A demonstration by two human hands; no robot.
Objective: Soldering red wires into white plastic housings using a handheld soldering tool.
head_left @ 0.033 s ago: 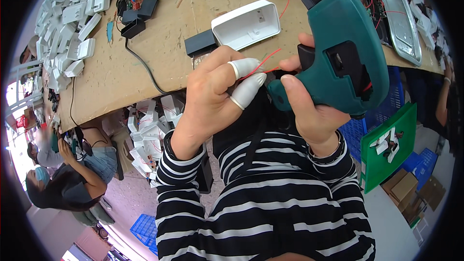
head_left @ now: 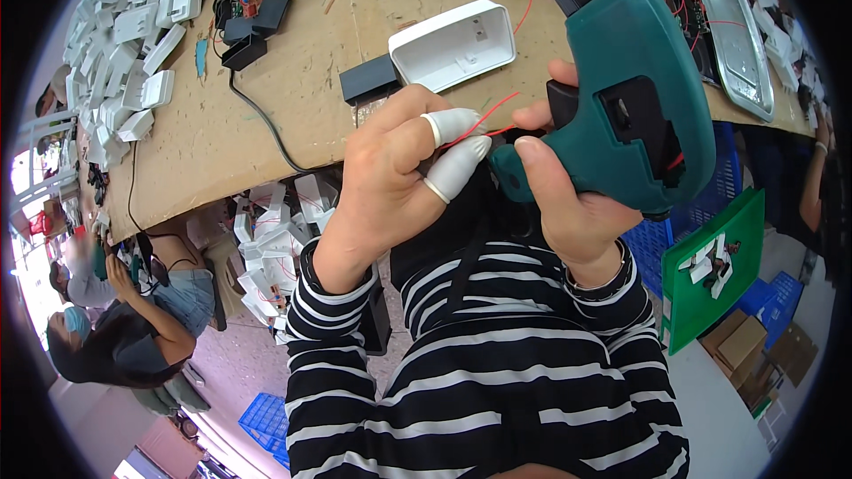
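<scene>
My left hand [head_left: 390, 177], with white finger cots on thumb and index finger, pinches a thin red wire [head_left: 499, 106] whose free end points up to the right. A second short stretch of red-orange wire runs from the same pinch toward my right hand [head_left: 568, 186]. That hand grips a dark green power drill [head_left: 635, 89] by its handle, index finger by the black trigger. The drill's chuck points toward the far side of the bench. Beyond my left hand lie an open white plastic housing [head_left: 453, 44] and a black box [head_left: 368, 79].
White plastic casings [head_left: 138, 25] heap up at the bench's far left. Black boxes with circuit boards [head_left: 257, 22] trail a dark cable. A metal tray [head_left: 732, 31] sits far right, above a green bin [head_left: 714, 270]. A masked co-worker [head_left: 133, 328] sits at left.
The red wire's free end has shifted very slightly to the right with my left fingertips. My right hand and the drill stay in place.
</scene>
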